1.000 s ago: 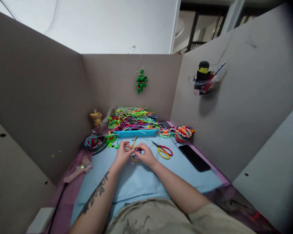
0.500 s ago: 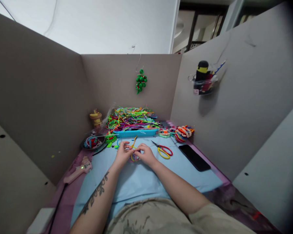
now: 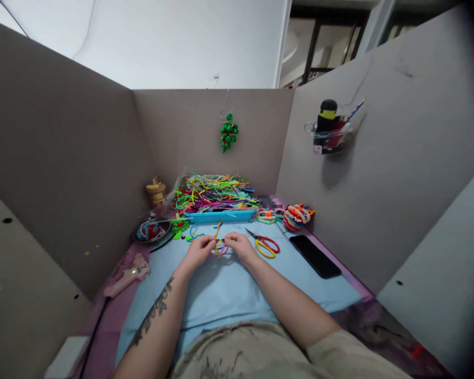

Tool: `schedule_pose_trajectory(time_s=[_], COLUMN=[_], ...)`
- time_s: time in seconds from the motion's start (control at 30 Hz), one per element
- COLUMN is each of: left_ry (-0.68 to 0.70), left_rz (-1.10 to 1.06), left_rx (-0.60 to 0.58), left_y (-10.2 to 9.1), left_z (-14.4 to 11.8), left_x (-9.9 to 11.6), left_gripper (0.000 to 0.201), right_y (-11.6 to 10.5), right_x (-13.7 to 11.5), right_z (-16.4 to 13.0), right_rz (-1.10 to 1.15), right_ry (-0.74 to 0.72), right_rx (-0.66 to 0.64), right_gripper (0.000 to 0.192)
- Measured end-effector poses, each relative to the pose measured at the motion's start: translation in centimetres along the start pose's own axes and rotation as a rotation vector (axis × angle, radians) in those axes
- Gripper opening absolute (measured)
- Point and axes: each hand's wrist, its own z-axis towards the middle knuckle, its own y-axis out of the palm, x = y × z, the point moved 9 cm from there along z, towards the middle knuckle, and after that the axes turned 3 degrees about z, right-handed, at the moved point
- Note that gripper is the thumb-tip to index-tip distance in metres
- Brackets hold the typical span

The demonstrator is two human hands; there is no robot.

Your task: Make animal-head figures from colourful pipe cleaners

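Between both hands is a small looped bundle of colourful pipe cleaners (image 3: 219, 249), with yellow, pink and purple strands showing. My left hand (image 3: 200, 249) pinches its left side, fingertips pressed together. On the other side, my right hand (image 3: 240, 246) grips it with thumb and fingers closed. An orange strand end sticks up just beyond the fingers. The bundle hangs a little below the fingertips; the exact grip points are partly hidden. Scissors (image 3: 265, 245) with one red and one yellow handle lie to the right of my right hand.
A blue tray (image 3: 225, 216) heaped with pipe cleaners stands at the back. At left are a dark bowl (image 3: 135, 237) and a pink glue gun (image 3: 127, 279) with a cord. A black phone (image 3: 315, 256) lies at right. Grey panels (image 3: 213, 105) enclose three sides.
My fingers have closed in, and the hands have drawn slightly apart, showing more of the looped bundle between them. The scissors and other things have stayed put.
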Motion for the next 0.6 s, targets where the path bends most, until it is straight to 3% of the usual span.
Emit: schedule_pose_trajectory(time_s=[0.13, 0.3, 0.47, 0.6], left_ry=[-0.112, -0.194, -0.273, -0.313], left_rz=[-0.075, -0.194, -0.234, -0.25], left_rx=[0.039, 0.057, -0.056, -0.145], left_y=[-0.3, -0.4, 1.1, 2.1], left_z=[0.0, 0.0, -0.7, -1.2], left_x=[-1.6, -2.1, -2.0, -1.7], left_gripper=[0.026, 0.028, 0.026, 0.025], right_y=[0.2, 0.3, 0.7, 1.5], right_x=[0.6, 0.1, 0.8, 1.7], right_z=[0.1, -0.1, -0.2, -0.7], right_rz=[0.1, 0.214, 0.302, 0.303], right_ry=[0.112, 0.087, 0.152, 0.278], right_rx=[-0.015, 0.022, 0.004, -0.09], right_gripper=[0.035, 0.034, 0.026, 0.027])
